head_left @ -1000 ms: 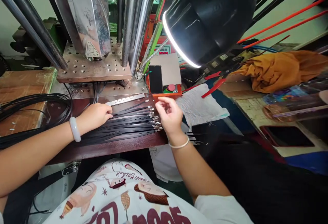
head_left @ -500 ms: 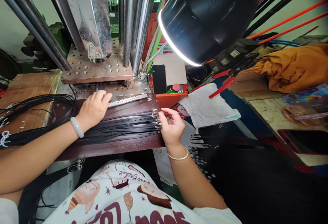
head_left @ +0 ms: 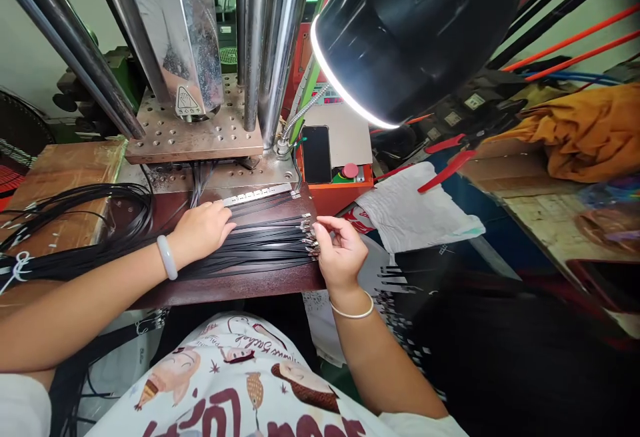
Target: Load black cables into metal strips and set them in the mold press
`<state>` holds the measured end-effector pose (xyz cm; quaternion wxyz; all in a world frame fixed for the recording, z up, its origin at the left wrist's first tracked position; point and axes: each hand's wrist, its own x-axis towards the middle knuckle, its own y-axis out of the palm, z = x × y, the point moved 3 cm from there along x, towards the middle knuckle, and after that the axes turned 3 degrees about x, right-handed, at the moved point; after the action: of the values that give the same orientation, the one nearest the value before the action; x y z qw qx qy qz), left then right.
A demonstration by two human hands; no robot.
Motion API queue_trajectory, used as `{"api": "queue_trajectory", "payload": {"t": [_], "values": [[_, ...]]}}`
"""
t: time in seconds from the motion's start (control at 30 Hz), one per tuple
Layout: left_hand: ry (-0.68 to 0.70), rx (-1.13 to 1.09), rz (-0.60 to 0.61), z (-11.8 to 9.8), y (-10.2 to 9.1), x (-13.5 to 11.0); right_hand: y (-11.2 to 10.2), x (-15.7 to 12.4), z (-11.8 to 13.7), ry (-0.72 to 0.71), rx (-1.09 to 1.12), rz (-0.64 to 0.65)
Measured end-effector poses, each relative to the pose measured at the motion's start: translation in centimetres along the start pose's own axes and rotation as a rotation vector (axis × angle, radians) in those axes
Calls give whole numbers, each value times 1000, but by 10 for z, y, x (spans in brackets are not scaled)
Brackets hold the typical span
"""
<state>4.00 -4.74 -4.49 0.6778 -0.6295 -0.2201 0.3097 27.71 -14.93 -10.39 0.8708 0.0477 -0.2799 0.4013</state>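
Several flat black cables [head_left: 265,242] with small metal connector ends [head_left: 306,235] lie side by side across a dark brown work ledge [head_left: 235,285]. My left hand [head_left: 200,231] rests on the cables with its fingers curled down, fingertips close to a long silver metal strip [head_left: 257,194]. My right hand [head_left: 340,250] is at the cables' right ends, thumb and fingers pinched at the metal connectors. The cables trail off to the left in loops [head_left: 80,210].
A press with steel columns [head_left: 270,43] and a perforated plate [head_left: 195,133] stands behind the ledge. A black lamp [head_left: 415,23] hangs at upper right. A phone [head_left: 316,153], an orange box with a red button [head_left: 350,171], a white cloth [head_left: 415,207] and red-handled pliers [head_left: 450,157] lie to the right.
My right hand came down from above the cables to their connector ends and pinched them. My left hand shifted up toward the silver strip and back a little.
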Motion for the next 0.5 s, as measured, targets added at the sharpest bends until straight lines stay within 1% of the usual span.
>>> {"api": "queue_trajectory", "payload": {"t": [0.1,0.2,0.3,0.37,0.43,0.5], "values": [[-36,-128,93,-4,-1,-1,0,0,1,-1,-9,5],[23,-239,235,-3,-4,2,-1,0,2,-3,-24,15],[90,-368,347,6,-7,9,-1,0,3,3,-41,17],[72,-605,432,15,-11,16,-2,-1,4,4,-39,17],[63,-930,531,20,-18,23,-2,-1,5,-1,-36,21],[107,-1191,622,19,-25,31,-1,-1,7,-10,-33,28]]}}
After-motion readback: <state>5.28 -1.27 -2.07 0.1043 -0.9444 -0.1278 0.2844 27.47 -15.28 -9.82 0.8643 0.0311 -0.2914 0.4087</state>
